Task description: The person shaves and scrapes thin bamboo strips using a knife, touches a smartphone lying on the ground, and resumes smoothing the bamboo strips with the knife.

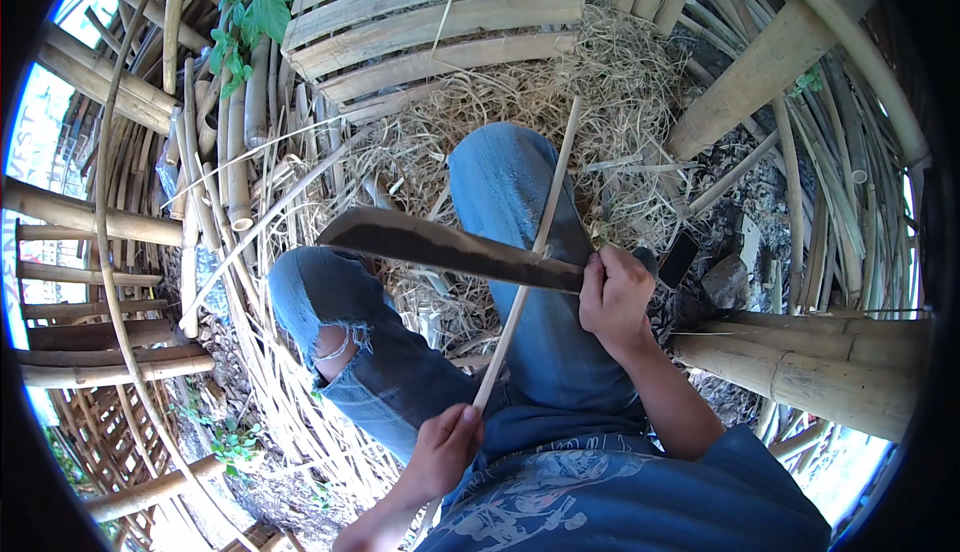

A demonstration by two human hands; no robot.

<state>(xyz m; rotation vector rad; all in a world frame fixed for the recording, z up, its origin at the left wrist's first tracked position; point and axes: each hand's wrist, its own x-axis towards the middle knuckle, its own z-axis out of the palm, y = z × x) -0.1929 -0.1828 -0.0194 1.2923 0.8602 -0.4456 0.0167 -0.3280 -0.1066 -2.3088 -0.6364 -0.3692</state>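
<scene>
My right hand (622, 297) is closed round the grip of a machete, which the fingers hide. Its wide dark blade (440, 249) points left across my jeans. Pinched near its lower end by my left hand (446, 440) is a long pale bamboo strip (505, 342). The strip slants up and to the right over my thigh, its far end past my right knee (505, 167). Blade and strip cross just left of my right hand; whether they touch I cannot tell.
Curly bamboo shavings (620, 92) cover the ground ahead. A slatted wooden crate (440, 27) stands at the back. Split bamboo strips (300, 402) lie on the left, thick bamboo poles (800, 367) on the right. A dark flat rectangular object (679, 259) is beside my right hand.
</scene>
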